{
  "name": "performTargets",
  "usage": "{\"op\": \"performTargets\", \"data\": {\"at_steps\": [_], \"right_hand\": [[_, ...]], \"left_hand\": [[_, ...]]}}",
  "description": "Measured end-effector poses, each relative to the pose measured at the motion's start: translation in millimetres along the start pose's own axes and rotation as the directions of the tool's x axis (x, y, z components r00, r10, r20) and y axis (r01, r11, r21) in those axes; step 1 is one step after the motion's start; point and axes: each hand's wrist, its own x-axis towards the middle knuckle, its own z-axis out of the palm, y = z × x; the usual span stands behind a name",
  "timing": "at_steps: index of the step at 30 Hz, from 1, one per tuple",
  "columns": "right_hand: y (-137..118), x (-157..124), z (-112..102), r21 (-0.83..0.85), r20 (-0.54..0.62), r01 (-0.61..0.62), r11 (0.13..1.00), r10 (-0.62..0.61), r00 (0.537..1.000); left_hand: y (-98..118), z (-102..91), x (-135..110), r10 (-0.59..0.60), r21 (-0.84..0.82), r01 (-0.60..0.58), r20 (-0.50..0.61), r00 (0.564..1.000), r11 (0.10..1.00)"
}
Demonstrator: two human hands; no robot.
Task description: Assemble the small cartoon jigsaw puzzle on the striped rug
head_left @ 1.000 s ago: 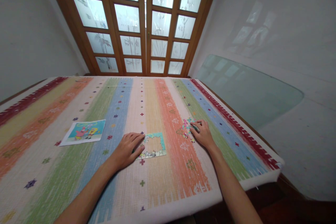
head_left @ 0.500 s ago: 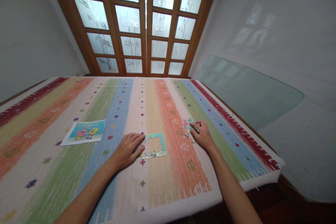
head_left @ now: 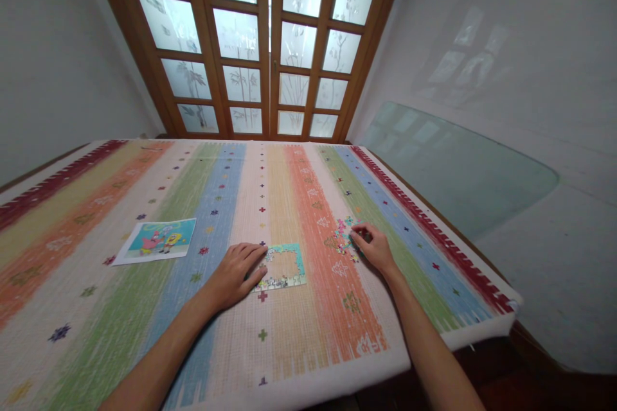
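Note:
A partly joined jigsaw puzzle [head_left: 303,268] lies flat on the striped cloth, its border pieces linked around a bare middle. My left hand [head_left: 240,274] rests with fingers stretched over the puzzle's left edge. To the right, a small heap of loose jigsaw pieces [head_left: 344,229] in pink, teal and yellow sits on the orange and pale stripes. The fingers of my right hand [head_left: 373,245] are bent together at the heap's right side, fingertips low among the pieces. Whatever is between them is too small to make out.
A printed cartoon picture [head_left: 166,239] lies left of the puzzle. The striped cloth [head_left: 231,353] covers the wide surface, whose front edge curves near my right forearm. Glass-paned wooden doors [head_left: 270,77] stand behind, and a pale green panel [head_left: 457,160] is on the right wall.
My right hand's fingers have drawn in closer together at the heap, with the hand shifted slightly. The left hand stays on the puzzle's edge.

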Motion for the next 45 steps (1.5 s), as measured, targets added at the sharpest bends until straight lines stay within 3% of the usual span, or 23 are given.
{"op": "performTargets", "data": {"at_steps": [5, 9, 13, 17, 20, 26, 32, 45], "right_hand": [[-18.3, -2.0, 12.1, 0.076, 0.023, -0.021, 0.997, 0.019, 1.000], [-54.6, -10.4, 37.3, 0.183, 0.182, 0.003, 0.983, -0.037, 0.983], [-95.3, -16.7, 66.5, 0.233, 0.396, 0.063, 0.971, -0.153, 0.905], [-120.8, -16.1, 91.2, 0.253, 0.500, 0.105, 0.962, -0.223, 0.837], [-126.0, -15.5, 105.3, 0.241, 0.515, 0.149, 0.959, -0.256, 0.818], [-118.9, -21.1, 118.4, 0.154, 0.439, 0.286, 0.946, -0.325, 0.838], [-112.9, -27.1, 124.6, 0.100, 0.384, 0.349, 0.932, -0.360, 0.850], [-120.1, -30.4, 120.7, -0.055, 0.407, 0.495, 0.867, -0.434, 0.804]], "left_hand": [[-0.2, -1.0, 0.7, -0.002, -0.002, 0.003, 0.009, 1.000, 1.000], [0.9, -1.4, 1.0, 0.007, -0.008, -0.007, -0.001, 1.000, 1.000], [2.5, -2.4, 1.7, 0.017, -0.016, -0.017, -0.006, 1.000, 1.000], [2.9, -2.8, 1.6, 0.010, -0.012, -0.010, -0.005, 1.000, 1.000], [2.9, -2.7, 1.1, 0.005, -0.015, -0.005, 0.000, 1.000, 1.000], [2.6, -1.9, 1.6, 0.021, -0.011, -0.021, -0.005, 1.000, 1.000], [2.0, 0.2, 1.7, 0.029, -0.001, -0.029, -0.021, 0.999, 1.000], [3.5, -2.4, 2.1, 0.022, -0.012, -0.022, -0.017, 1.000, 1.000]]}}
